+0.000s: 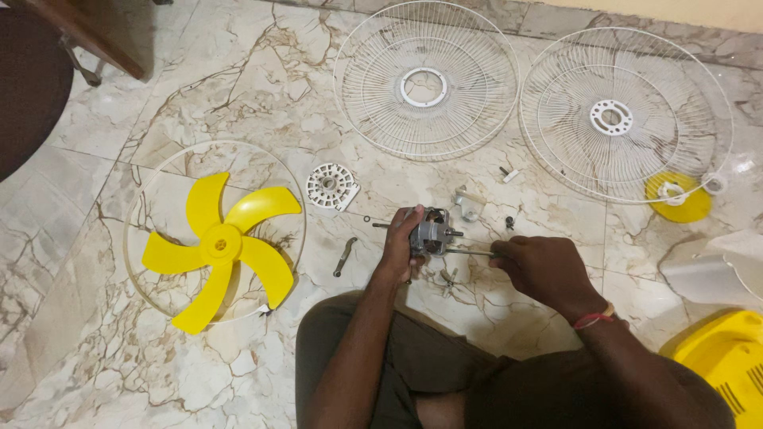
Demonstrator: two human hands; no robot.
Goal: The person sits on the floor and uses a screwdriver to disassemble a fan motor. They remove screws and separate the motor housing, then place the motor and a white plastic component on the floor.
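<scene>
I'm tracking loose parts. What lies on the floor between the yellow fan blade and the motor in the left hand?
In the head view, a small dark metal bracket lies on the marble between the yellow fan blade and the motor.

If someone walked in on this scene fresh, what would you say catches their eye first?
Probably the bright yellow fan blade, lying on the marble floor at the left inside a thin ring. Next come the two white wire grilles side by side at the top. In the middle, the left hand grips a small fan motor while the right hand holds a screwdriver to it.
</scene>
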